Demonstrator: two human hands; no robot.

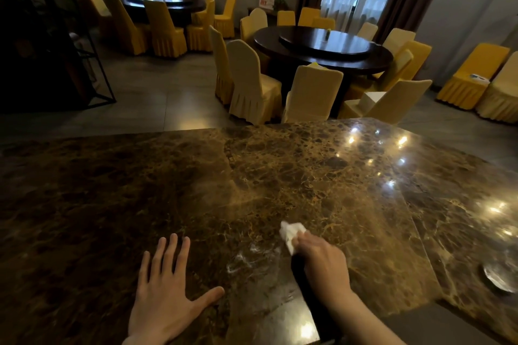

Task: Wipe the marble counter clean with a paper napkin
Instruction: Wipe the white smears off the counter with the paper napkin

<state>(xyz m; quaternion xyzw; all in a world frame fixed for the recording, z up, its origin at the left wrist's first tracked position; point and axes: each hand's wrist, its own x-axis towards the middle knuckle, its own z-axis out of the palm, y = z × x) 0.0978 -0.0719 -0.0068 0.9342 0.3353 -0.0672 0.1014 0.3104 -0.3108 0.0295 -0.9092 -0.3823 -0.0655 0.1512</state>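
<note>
A glossy brown marble counter (280, 176) fills the lower half of the view. My right hand (322, 260) is closed around a crumpled white paper napkin (291, 234), which sticks out past the fingers and presses on the marble near the centre. My left hand (168, 291) lies flat on the counter to the left, palm down, fingers spread, holding nothing. A faint whitish smear (249, 258) shows on the marble between the two hands.
A small round glass dish (501, 274) sits at the counter's right edge. Beyond the far edge stand round dark tables (322, 45) ringed by yellow-covered chairs (252, 84). A dark metal frame (92, 64) stands at the left.
</note>
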